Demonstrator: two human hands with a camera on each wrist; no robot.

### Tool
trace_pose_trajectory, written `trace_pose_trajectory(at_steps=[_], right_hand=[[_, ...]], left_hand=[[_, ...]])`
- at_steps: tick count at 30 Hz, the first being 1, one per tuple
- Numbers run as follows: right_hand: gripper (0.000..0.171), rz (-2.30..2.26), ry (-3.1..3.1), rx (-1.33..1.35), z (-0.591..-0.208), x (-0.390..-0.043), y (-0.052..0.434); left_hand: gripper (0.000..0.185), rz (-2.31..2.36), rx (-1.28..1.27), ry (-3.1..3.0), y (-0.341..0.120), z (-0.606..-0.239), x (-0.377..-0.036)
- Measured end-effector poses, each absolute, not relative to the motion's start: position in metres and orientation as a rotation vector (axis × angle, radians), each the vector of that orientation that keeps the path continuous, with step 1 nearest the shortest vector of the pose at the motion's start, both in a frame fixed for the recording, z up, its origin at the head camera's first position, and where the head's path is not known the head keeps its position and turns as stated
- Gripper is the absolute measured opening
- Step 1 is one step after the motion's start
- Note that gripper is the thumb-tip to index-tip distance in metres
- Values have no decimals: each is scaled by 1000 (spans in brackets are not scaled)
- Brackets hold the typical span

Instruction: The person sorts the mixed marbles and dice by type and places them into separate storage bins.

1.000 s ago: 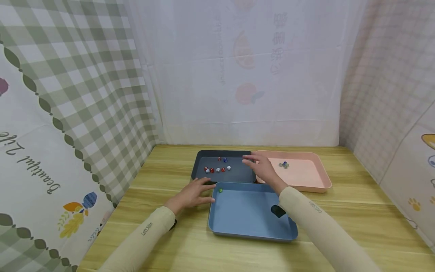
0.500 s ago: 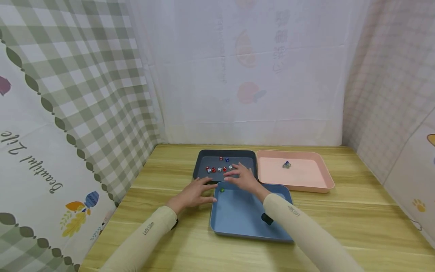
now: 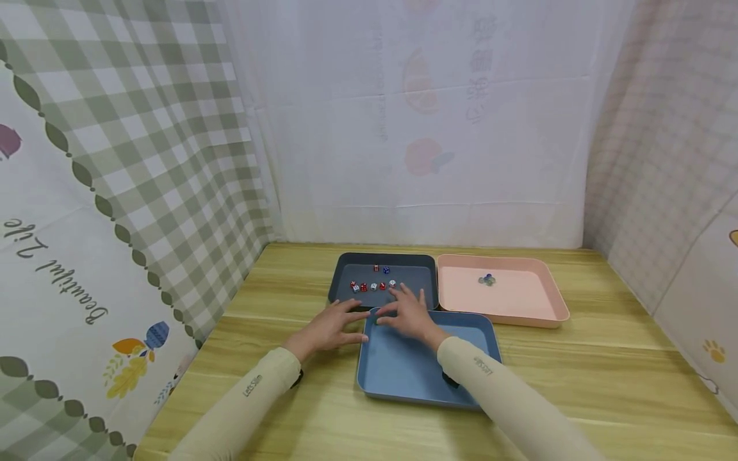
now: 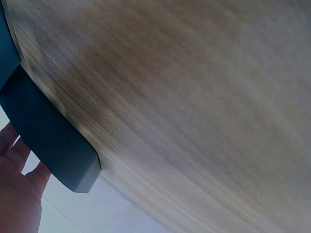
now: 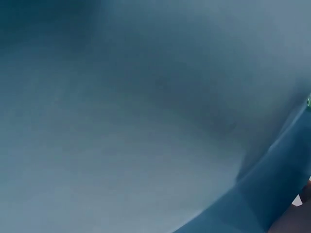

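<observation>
In the head view a blue tray lies nearest me, with a dark tray behind it. The dark tray holds several small red, white and blue dice. My right hand hovers over the blue tray's far left corner, fingers spread and relaxed, and it hides the spot under it. My left hand lies flat on the table, fingertips at the blue tray's left rim. The right wrist view is filled by the blue tray's floor, with a green speck at the right edge. The left wrist view shows my left hand beside a tray corner.
A pink tray stands to the right of the dark one, with a few small pieces in it. The wooden table is walled in by cloth curtains at the left, back and right.
My right hand has drawn back from the pink tray's left side, across the dark tray, to the blue tray's far left corner, now covering the green die. The left hand has stayed put.
</observation>
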State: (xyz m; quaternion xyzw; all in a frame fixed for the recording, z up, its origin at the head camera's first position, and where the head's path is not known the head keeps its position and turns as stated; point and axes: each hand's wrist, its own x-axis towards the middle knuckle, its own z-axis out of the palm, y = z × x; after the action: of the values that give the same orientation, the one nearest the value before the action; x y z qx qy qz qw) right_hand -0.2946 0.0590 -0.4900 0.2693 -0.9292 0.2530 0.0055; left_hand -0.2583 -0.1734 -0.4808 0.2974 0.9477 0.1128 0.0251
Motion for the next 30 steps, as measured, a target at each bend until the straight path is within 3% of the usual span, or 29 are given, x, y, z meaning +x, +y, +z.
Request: trace_pose_trajectory(at_steps=[16,30], right_hand=[[18,450,-2909,901,-495,-291,54],[18,633,-2935,840,-487,-293,63]], left_hand=[[62,365,942,2928,-174,-481,-258],[64,347,933,2927,-174,-480,-259]])
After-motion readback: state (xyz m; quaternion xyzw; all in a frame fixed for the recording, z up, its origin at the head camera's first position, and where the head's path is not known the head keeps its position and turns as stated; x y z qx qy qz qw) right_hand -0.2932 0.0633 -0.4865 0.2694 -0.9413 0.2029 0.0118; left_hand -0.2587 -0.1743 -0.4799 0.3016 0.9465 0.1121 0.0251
